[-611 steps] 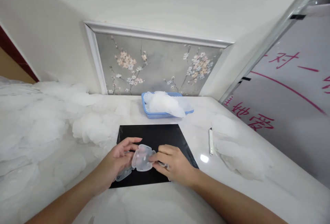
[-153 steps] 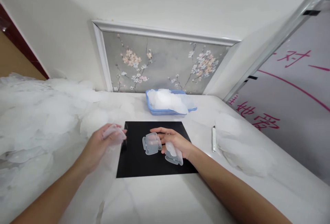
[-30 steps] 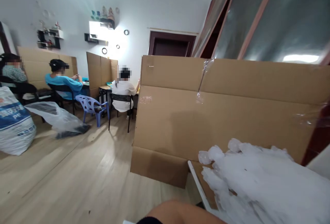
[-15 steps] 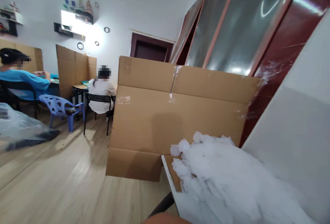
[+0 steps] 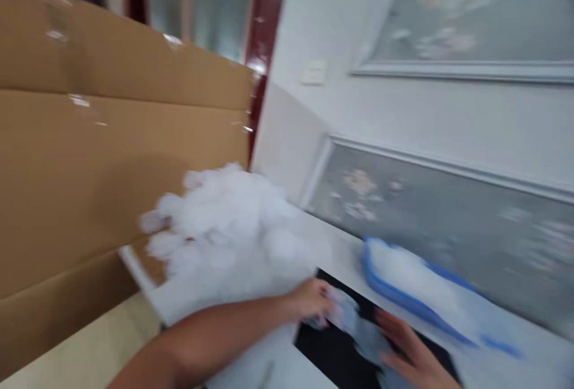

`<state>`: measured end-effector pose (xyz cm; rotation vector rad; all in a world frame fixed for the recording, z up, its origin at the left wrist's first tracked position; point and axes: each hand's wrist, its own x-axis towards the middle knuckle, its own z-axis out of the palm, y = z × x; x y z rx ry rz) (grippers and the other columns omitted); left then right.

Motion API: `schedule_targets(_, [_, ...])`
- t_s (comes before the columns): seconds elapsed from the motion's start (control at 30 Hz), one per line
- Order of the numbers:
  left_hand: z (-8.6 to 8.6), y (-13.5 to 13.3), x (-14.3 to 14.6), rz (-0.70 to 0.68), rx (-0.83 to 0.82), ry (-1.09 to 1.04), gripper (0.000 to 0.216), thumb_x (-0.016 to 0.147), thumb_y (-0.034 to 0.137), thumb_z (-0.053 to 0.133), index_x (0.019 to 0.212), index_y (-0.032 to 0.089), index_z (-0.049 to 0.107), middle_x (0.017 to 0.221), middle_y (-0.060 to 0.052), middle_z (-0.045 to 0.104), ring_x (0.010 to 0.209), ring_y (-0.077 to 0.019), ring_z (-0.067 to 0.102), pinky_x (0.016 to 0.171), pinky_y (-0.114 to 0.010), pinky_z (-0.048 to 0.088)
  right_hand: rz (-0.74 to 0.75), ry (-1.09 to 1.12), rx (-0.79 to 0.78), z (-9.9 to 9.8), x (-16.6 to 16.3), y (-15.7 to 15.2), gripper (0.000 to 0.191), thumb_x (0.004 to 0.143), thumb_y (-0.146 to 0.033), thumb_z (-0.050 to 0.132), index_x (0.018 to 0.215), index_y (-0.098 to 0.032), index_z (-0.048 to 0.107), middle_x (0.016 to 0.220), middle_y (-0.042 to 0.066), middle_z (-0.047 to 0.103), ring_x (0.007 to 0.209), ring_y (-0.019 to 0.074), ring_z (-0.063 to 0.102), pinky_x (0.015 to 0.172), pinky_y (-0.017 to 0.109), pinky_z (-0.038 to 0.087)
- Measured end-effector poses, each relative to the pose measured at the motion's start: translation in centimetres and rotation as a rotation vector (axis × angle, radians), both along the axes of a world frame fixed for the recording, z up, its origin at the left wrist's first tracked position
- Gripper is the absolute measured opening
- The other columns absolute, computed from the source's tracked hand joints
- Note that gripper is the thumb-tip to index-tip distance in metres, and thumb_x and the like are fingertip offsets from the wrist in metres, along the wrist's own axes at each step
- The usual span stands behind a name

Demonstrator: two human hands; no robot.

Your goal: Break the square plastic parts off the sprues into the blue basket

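The whole view is smeared by motion. My left hand (image 5: 314,302) reaches in from the lower left to the near edge of a black mat (image 5: 329,356), its fingers curled round a translucent plastic piece (image 5: 341,315). My right hand (image 5: 410,353) lies on the mat at the bottom right, fingers pointing towards a second pale plastic piece (image 5: 370,341) between the hands. The blur hides whether that hand grips it.
A big heap of white translucent pieces (image 5: 228,227) covers the left of the white table (image 5: 251,371). A blue tray (image 5: 372,257) full of the same pieces stands behind the mat by the flowered wall panel (image 5: 448,210). A cardboard screen (image 5: 89,168) stands at the left.
The view has swung right and down, from the room with its seated people back to the table. Both hands, the mat and the blue tray are in sight again.
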<state>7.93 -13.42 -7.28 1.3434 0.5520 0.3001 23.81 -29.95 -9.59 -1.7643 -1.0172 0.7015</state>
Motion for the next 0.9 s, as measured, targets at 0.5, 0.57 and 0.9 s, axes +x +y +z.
schedule_targets(0.5, [1.5,1.2,2.6,-0.130,0.219,0.100,0.034,0.074,0.025,0.061,0.106,0.016,0.056,0.083,0.000,0.067,0.046,-0.0059,0.053,0.045,-0.018,0.041,0.124,0.134,-0.130,4.0,4.0,-3.3,0.034,0.059,-0.036,0.081,0.075,-0.020,0.056,0.066,-0.004,0.049,0.063,0.0128,0.045,0.059,0.026,0.036])
schedule_targets(0.57, [1.3,1.5,2.8,-0.128,0.212,0.098,0.034,0.075,0.027,0.061,0.107,0.016,0.055,0.085,-0.002,0.067,0.049,-0.0070,0.055,0.046,-0.018,0.042,0.023,0.224,0.020,3.7,3.8,-2.1,0.040,0.067,-0.052,0.074,0.073,-0.020,0.050,0.068,-0.002,0.049,0.062,0.0134,0.045,0.058,0.027,0.036])
schedule_targets(0.9, [-0.3,-1.4,0.3,0.086,0.194,0.079,0.028,0.066,0.026,0.067,0.093,0.018,0.064,0.064,0.002,0.057,0.049,-0.0131,0.057,0.047,-0.028,0.051,-0.037,-0.275,-0.057,-2.4,-0.6,3.1,0.036,0.069,-0.058,0.074,0.097,-0.040,0.062,0.108,0.005,0.065,0.108,0.0314,0.059,0.072,0.044,0.053])
